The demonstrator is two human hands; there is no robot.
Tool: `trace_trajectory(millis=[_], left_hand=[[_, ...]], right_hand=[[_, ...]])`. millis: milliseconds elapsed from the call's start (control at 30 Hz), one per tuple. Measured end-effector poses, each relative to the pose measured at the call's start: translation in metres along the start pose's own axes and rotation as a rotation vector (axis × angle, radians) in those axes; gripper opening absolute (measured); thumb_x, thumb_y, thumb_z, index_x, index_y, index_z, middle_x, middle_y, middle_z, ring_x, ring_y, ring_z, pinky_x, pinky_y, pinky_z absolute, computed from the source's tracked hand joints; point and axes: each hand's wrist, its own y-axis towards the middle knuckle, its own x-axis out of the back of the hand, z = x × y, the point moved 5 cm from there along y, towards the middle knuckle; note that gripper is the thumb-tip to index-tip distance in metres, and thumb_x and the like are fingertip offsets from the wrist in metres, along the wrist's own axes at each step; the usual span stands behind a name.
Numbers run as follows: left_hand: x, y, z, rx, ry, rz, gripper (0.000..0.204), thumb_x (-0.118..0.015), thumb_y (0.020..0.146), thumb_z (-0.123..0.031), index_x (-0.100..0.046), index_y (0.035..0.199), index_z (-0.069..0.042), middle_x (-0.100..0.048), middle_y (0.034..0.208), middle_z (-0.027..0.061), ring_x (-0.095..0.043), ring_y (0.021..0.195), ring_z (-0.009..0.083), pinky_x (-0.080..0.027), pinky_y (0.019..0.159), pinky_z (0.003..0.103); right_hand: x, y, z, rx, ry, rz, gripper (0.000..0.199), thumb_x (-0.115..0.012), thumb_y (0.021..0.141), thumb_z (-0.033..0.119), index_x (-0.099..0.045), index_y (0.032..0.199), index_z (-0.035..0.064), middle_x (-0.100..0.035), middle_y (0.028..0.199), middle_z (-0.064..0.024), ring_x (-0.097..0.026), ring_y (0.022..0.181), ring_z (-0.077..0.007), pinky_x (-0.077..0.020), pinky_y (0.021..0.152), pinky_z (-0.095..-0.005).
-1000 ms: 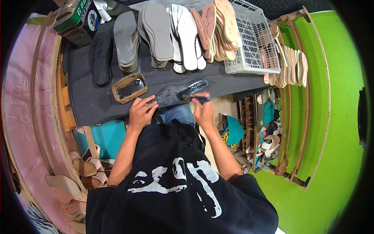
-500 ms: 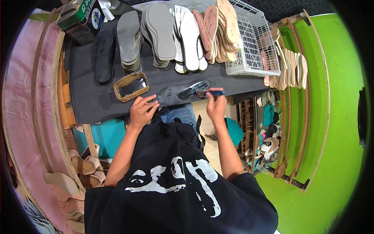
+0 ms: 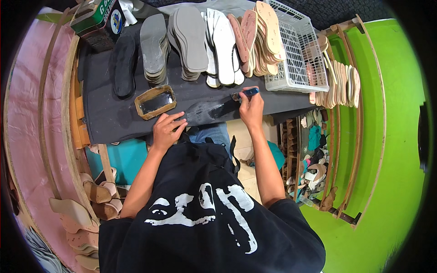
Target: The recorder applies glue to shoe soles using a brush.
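item: dark shoe sole (image 3: 207, 111), lying flat at the near edge of the dark work table (image 3: 104, 113), partly glossy. left hand (image 3: 167, 129): open, fingers spread, pressing on the sole's left end. right hand (image 3: 251, 107): closed around a blue-handled brush (image 3: 243, 94), its tip at the sole's right end. just left of the sole: shallow tan tray (image 3: 155, 101) with a dark inside. behind: stacked grey insoles (image 3: 189, 38), white basket (image 3: 296, 59), green tin (image 3: 98, 20).
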Motion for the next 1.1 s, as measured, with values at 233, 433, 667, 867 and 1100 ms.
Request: trace_trajectory(millis=[233, 433, 667, 867, 1100], left_hand=[[0.0, 0.001, -0.002, 0.0, 0.01, 0.004, 0.016, -0.092, 0.08, -0.015, -0.088, 0.095, -0.011, -0.083, 0.118, -0.0015, -0.064, 0.077, 0.0175, -0.058, 0.074, 0.032], [0.0, -0.001, -0.001, 0.016, 0.005, 0.002, 0.016, -0.092, 0.08, -0.015, -0.088, 0.095, -0.011, -0.083, 0.118, -0.0018, -0.064, 0.076, 0.0176, -0.058, 0.073, 0.032], [0.0, 0.003, -0.003, 0.009, 0.001, -0.003, 0.016, -0.092, 0.08, -0.014, -0.088, 0.095, -0.011, -0.083, 0.117, -0.0007, -0.065, 0.076, 0.0179, -0.058, 0.073, 0.032], [0.0, 0.001, -0.004, -0.013, 0.009, -0.006, 0.016, -0.092, 0.08, -0.01, -0.087, 0.095, -0.008, -0.083, 0.117, 0.0032, -0.066, 0.077, 0.0214, -0.055, 0.072, 0.034], [-0.003, 0.003, -0.006, 0.019, -0.006, 0.021, 0.014, -0.091, 0.081, -0.011, -0.087, 0.094, -0.006, -0.083, 0.117, 0.0048, -0.066, 0.076, 0.0233, -0.055, 0.072, 0.034]], right_hand=[[0.015, 0.011, -0.025, -0.003, -0.105, -0.209, 0.015, -0.07, 0.098, -0.001, -0.063, 0.11, -0.0022, -0.073, 0.098, -0.0235, -0.073, 0.089, -0.0425, -0.0561, 0.079, -0.0464], [-0.01, -0.008, 0.012, 0.035, 0.024, 0.016, 0.012, -0.069, 0.098, -0.002, -0.062, 0.108, -0.0021, -0.069, 0.099, -0.0219, -0.07, 0.088, -0.0437, -0.0558, 0.079, -0.0457], [0.006, 0.005, -0.012, 0.037, -0.105, -0.207, 0.012, -0.069, 0.098, 0.0, -0.063, 0.108, -0.0024, -0.071, 0.097, -0.0232, -0.072, 0.089, -0.0447, -0.0565, 0.079, -0.047], [-0.05, -0.052, 0.069, 0.169, 0.049, 0.209, 0.017, -0.074, 0.096, 0.001, -0.064, 0.109, 0.0009, -0.069, 0.096, -0.027, -0.071, 0.091, -0.0508, -0.0574, 0.078, -0.0507], [0.011, -0.008, -0.022, -0.021, 0.009, -0.127, 0.01, -0.069, 0.099, -0.001, -0.064, 0.107, -0.0018, -0.072, 0.092, -0.02, -0.073, 0.087, -0.0415, -0.0575, 0.079, -0.0451]])
